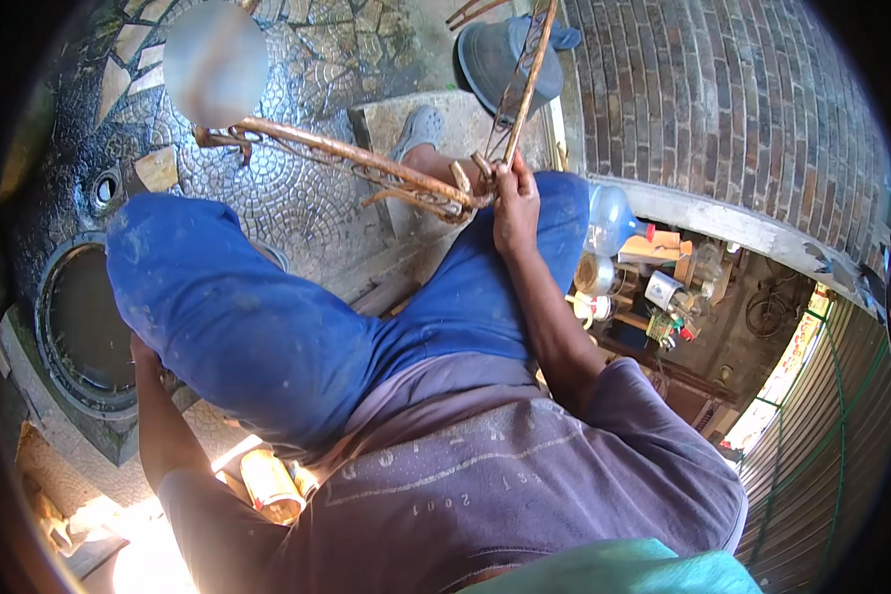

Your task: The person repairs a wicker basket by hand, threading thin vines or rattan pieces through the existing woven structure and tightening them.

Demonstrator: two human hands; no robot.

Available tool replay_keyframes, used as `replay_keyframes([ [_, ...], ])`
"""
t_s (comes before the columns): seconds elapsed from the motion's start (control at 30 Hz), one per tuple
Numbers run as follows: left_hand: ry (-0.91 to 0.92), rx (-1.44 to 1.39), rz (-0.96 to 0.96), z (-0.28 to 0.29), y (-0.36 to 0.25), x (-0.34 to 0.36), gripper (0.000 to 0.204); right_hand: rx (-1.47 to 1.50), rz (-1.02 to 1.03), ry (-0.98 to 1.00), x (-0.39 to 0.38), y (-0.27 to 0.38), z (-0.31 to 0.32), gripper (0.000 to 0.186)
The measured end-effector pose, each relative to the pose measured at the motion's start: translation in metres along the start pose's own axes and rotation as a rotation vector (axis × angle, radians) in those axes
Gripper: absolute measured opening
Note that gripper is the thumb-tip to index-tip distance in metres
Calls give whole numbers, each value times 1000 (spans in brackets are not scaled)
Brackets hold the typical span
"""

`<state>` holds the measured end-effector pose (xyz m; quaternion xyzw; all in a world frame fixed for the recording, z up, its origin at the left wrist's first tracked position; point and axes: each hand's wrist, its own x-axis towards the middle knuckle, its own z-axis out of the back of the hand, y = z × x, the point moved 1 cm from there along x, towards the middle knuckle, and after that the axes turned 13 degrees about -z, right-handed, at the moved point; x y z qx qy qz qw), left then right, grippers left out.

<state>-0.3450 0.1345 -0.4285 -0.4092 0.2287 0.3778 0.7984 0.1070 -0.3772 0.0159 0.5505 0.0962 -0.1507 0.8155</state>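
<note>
My right hand [514, 204] is closed around the joint of a rusty iron frame [346, 158], where a long bar running left meets a thinner twisted piece [525, 59] that rises to the top edge. The joint rests over my right knee in blue trousers [485, 297]. My left forearm [153, 426] reaches down beside my left thigh [228, 317], and that hand is hidden behind the leg. My grey shoe [421, 129] stands on a concrete slab [386, 114] just beyond the frame.
A grey hat [495, 54] lies at the top. A curved brick wall [723, 99] fills the upper right. Below it are a plastic bottle [609, 218] and cluttered boxes [663, 287]. A round dark opening [79, 327] sits at the left in mosaic paving [297, 69]. A yellowish roll [267, 485] lies by my hip.
</note>
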Motion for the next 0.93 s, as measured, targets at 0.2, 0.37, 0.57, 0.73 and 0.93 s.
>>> replay_keyframes([
  [0.2, 8, 31, 14, -14, 5, -2, 51, 14, -60, -17, 2, -7, 11, 58],
  [0.37, -62, 14, 129, -14, 22, -4, 49, 56, -51, -15, 4, -5, 7, 54],
  [0.57, -489, 11, 2, 7, -39, -33, 46, 110, -36, -39, -4, -7, 6, 53],
  [0.73, -105, 282, 286, 3, -24, -37, 53, 104, -42, -18, 8, -4, 2, 52],
  [0.93, 35, 392, 483, 28, -86, -63, 62, 97, -47, 0, 3, -15, 7, 54],
])
